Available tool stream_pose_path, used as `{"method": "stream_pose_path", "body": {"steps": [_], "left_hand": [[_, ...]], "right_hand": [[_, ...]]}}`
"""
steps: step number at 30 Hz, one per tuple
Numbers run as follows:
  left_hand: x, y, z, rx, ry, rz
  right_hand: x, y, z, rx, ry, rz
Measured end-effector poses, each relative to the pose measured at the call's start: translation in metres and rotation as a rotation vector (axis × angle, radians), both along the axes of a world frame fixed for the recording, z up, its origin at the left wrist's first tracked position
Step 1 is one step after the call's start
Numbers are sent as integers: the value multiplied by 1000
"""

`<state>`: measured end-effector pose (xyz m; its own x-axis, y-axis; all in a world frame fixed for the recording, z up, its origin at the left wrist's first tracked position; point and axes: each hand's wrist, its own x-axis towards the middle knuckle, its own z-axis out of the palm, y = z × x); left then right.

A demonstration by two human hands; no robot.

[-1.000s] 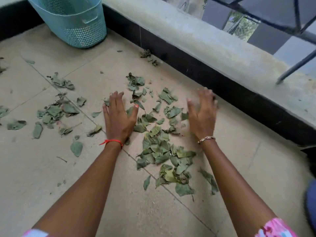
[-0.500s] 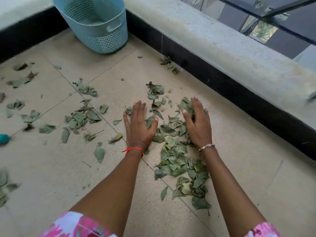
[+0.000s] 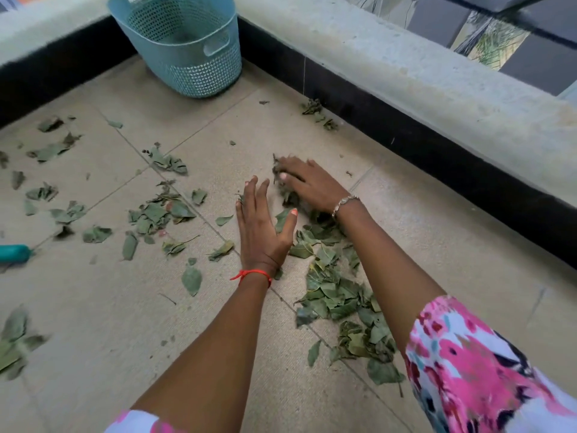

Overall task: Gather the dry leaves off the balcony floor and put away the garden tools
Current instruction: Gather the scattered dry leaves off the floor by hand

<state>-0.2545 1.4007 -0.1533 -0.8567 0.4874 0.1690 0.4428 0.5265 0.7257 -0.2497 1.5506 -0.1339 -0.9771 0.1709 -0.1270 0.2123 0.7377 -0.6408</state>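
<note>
Dry green leaves lie in a long pile [image 3: 335,295] between my forearms, running toward me across the beige tiled floor [image 3: 93,307]. My left hand [image 3: 262,226] lies flat on the tiles at the pile's left edge, fingers straight, thumb spread onto a leaf. My right hand [image 3: 307,182] reaches further out and across, its fingers laid over a small clump of leaves [image 3: 278,167] at the far end of the pile. A teal tool handle [image 3: 14,253] pokes in at the left edge; the rest of the tool is out of view.
A light blue perforated basket [image 3: 187,48] stands in the far corner. More loose leaves [image 3: 156,214] are scattered to the left, and a few [image 3: 317,112] lie by the wall. A low black-based concrete parapet [image 3: 406,89] runs along the right.
My right hand has swung left and further out onto the far clump of leaves. My left hand has stayed flat beside the pile. The view has tilted, showing more of the basket.
</note>
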Motion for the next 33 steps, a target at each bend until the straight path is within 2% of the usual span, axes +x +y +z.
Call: {"method": "stream_pose_path", "body": {"steps": [3, 6, 8, 10, 13, 15, 18, 23, 26, 29, 31, 33], "left_hand": [[1, -1, 1, 67, -38, 0], [2, -2, 1, 124, -69, -4], [2, -1, 0, 117, -69, -10], [2, -1, 0, 97, -56, -20], [0, -1, -2, 44, -48, -35], [0, -1, -3, 18, -49, -43], [0, -1, 0, 23, -73, -66], [0, -6, 6, 181, -199, -86], [4, -10, 7, 253, -227, -153], [7, -13, 6, 265, -250, -224], [11, -16, 5, 252, -274, -269], [18, -19, 5, 218, -287, -325]], "right_hand": [[30, -9, 3, -214, -15, 18], [50, -7, 15, -437, 186, -189], [51, 6, 17, -399, 306, -428], [48, 23, 12, -271, 273, -553], [44, 33, -1, 24, 3, -391], [43, 23, -7, 124, -59, -232], [53, 4, -3, 64, -12, -104], [81, -19, 6, -91, -97, -106], [102, -34, 17, -233, -60, -112], [140, -46, 27, -249, 158, -321], [172, -57, 27, -216, 322, -604], [207, -74, 20, -137, 358, -867]]}}
